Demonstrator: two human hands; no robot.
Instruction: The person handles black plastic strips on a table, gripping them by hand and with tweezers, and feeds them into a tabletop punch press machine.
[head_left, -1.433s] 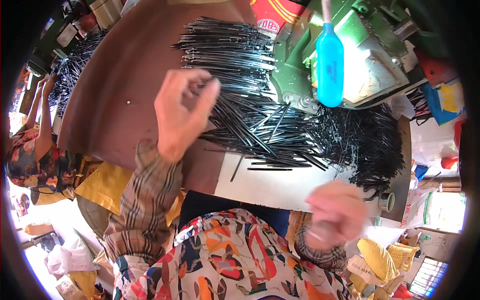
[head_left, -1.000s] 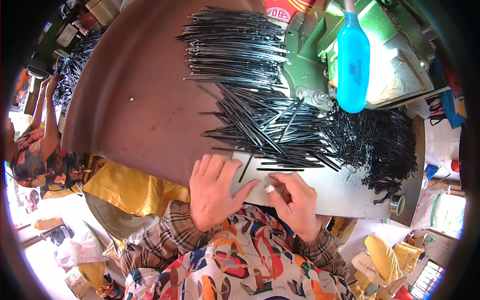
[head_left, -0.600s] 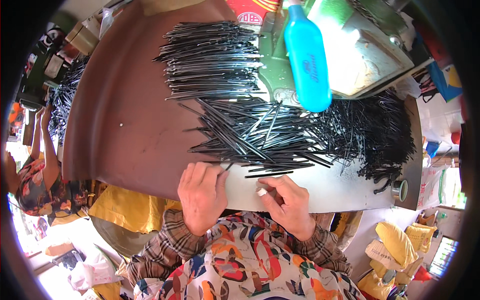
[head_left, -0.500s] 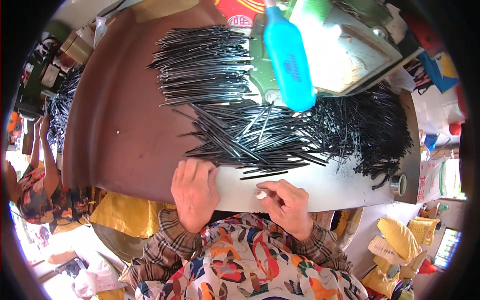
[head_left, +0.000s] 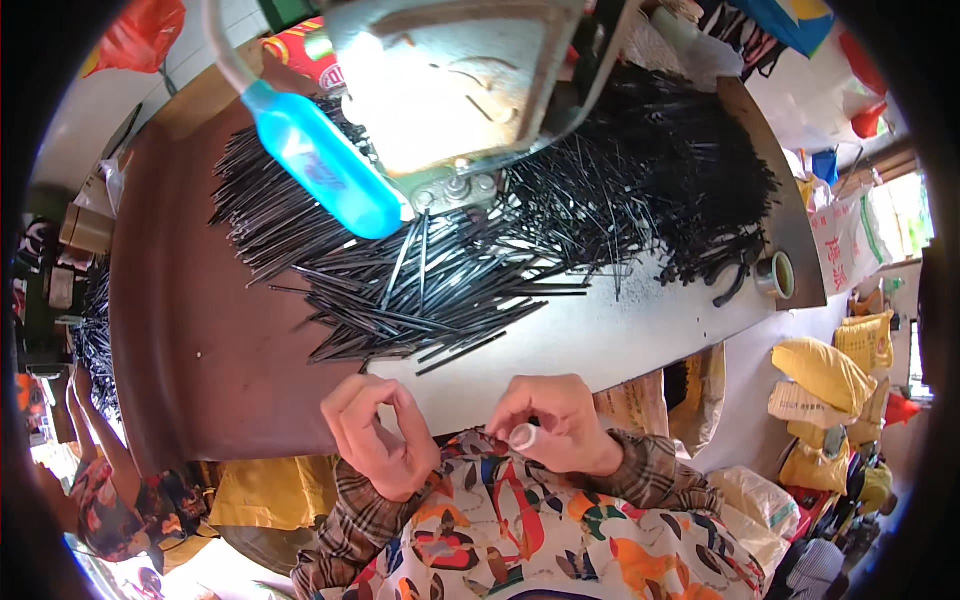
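Note:
My left hand (head_left: 382,437) is raised in front of the table's near edge. Its fingers curl round to the thumb in a loop, and nothing shows inside. To the right, my right hand (head_left: 562,425) is closed in a pinch, and I cannot make out whether anything is between its fingertips. A white, sleeve-like wrap (head_left: 523,437) sits at the end of one of its digits. Beyond both hands, loose thin black rods (head_left: 420,290) lie crossed on the table (head_left: 640,330). A neater bundle of black rods (head_left: 265,200) lies behind them, at the left.
A machine with a brightly lit plate (head_left: 440,100) and a hanging cyan, bottle-shaped piece (head_left: 325,160) overhangs the rods. More black strands (head_left: 690,170) and a small metal tin (head_left: 775,275) are at right. Yellow sacks (head_left: 825,375) stand beyond. Another person's arm (head_left: 100,430) shows far left.
Both hands have drawn back from the tabletop toward my body. The left fingers have curled into a loop. The view has shifted, so the machine and rods appear farther left.

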